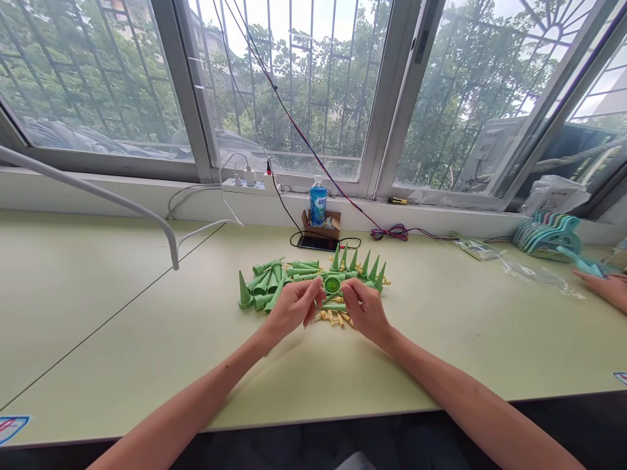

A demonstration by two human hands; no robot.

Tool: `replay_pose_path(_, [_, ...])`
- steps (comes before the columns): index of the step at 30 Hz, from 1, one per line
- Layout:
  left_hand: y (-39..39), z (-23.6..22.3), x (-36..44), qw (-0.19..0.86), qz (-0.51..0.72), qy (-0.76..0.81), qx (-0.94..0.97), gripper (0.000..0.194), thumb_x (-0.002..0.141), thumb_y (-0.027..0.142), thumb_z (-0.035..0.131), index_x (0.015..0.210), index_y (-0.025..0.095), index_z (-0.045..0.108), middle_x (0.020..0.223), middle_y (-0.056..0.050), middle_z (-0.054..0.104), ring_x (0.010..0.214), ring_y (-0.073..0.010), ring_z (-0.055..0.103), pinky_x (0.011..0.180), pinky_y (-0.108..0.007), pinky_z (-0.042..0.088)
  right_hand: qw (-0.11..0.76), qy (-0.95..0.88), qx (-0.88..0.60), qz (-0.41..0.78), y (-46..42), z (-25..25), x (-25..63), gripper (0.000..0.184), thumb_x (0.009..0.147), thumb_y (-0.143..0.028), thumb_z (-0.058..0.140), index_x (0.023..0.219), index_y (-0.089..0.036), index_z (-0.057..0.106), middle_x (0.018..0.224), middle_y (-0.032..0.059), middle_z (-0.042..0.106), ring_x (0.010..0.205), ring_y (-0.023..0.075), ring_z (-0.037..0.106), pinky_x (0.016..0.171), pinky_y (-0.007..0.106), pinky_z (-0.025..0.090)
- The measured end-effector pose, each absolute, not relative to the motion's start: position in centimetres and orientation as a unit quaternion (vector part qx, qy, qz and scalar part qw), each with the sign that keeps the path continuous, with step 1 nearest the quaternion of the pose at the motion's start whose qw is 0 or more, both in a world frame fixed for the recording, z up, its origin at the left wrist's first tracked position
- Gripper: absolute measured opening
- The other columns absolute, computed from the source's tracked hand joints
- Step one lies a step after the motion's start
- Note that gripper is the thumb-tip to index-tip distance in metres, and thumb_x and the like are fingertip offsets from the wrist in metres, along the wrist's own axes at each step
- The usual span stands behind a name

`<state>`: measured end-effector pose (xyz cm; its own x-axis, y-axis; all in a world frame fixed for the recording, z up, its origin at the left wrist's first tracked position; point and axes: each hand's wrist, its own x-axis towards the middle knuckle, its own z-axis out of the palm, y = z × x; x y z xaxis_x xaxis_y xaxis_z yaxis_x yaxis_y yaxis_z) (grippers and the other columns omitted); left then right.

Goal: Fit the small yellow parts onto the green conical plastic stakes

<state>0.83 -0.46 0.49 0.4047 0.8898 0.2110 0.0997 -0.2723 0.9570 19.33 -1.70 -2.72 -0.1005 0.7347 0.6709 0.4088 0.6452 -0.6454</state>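
Between my two hands is a green plastic cone point(332, 284), its round open end turned toward me. My left hand point(296, 301) pinches it at the left edge of the rim. My right hand point(363, 307) is closed in a pinch just right of the rim; whatever lies between those fingertips is too small to make out. Around and behind the hands lie more green plastic cones point(264, 282), several lying down. A row of upright green spikes point(363, 262) stands at the right. Small yellow plastic pieces point(337, 318) are scattered below the held cone.
A blue bottle point(318, 203) stands in a small cardboard box point(329, 228), behind a dark phone point(317, 243). A bundled cable point(392, 232) lies near the sill. Teal hangers point(546, 236) and another person's hand point(605, 287) are at right. A white tube point(137, 207) arches over the left table.
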Motion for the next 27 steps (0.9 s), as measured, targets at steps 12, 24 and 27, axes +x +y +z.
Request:
replay_pose_path(12, [-0.69,1.24,0.66,0.564,0.348,0.358,0.658,0.052,0.087,0.064,0.051,0.07,0.015,0.054,0.052,0.0,0.053,0.045,-0.0124,0.054,0.042,-0.023,0.042,0.505,-0.781,-0.346,0.119,-1.64,-2.42,19.28,0.027,0.1,-0.033,0.044,0.088,-0.019,0.063,0.071,0.0026,0.061,0.058,0.0127,0.049,0.056,0.024,0.04])
replay_pose_path(24, [-0.87,0.65,0.52,0.437,0.362,0.314,0.761,0.031,0.084,0.048,0.063,0.09,0.017,0.062,0.084,-0.001,0.052,0.055,-0.0084,0.053,0.039,-0.018,0.042,0.499,-0.763,-0.388,0.132,-1.78,-2.33,19.2,0.046,0.102,-0.039,0.034,0.061,-0.02,0.041,0.055,-0.002,0.044,0.048,0.0105,0.036,0.05,0.025,0.031])
replay_pose_path(27, [-0.85,0.55,0.59,0.409,0.372,0.312,0.772,0.03,0.085,0.046,0.062,0.093,0.018,0.064,0.092,-0.003,0.05,0.058,-0.0078,0.052,0.042,-0.018,0.045,0.501,-0.761,-0.389,0.136,-1.73,-2.31,19.14,0.046,0.102,-0.041,0.033,0.062,-0.02,0.042,0.056,-0.0013,0.046,0.048,0.0107,0.039,0.05,0.026,0.032])
